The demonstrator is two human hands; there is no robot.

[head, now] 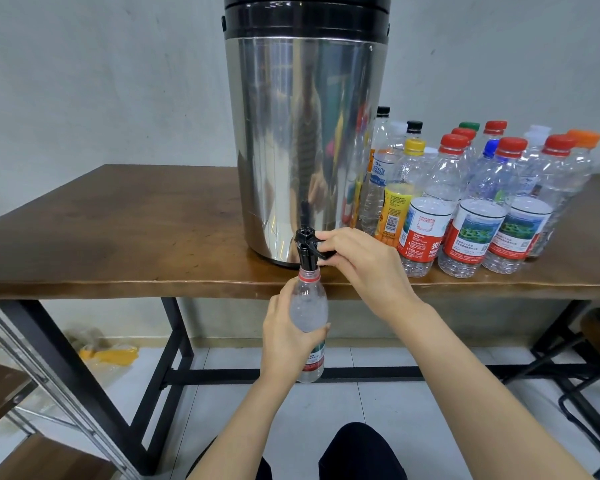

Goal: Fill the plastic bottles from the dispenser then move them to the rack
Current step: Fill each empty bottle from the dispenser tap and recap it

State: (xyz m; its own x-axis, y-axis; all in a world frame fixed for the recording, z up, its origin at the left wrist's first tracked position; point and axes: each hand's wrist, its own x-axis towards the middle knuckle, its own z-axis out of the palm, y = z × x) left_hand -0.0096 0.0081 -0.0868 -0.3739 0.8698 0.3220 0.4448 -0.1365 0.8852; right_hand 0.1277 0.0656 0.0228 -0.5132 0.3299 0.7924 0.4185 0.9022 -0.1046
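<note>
A bottle (309, 308) is gripped round its middle by the left hand (281, 341), fingers and thumb curled about it; it is held upright below the table edge, uncapped, its mouth set right under the tap (307, 245); the tap's black lever is pinched by the right hand (357, 263), fingers curled over it; the tap is fixed low on a steel dispenser (305, 133), stood at the front edge of a wooden table (118, 233); just right of the dispenser, capped bottles (482, 209) are clustered upright.
</note>
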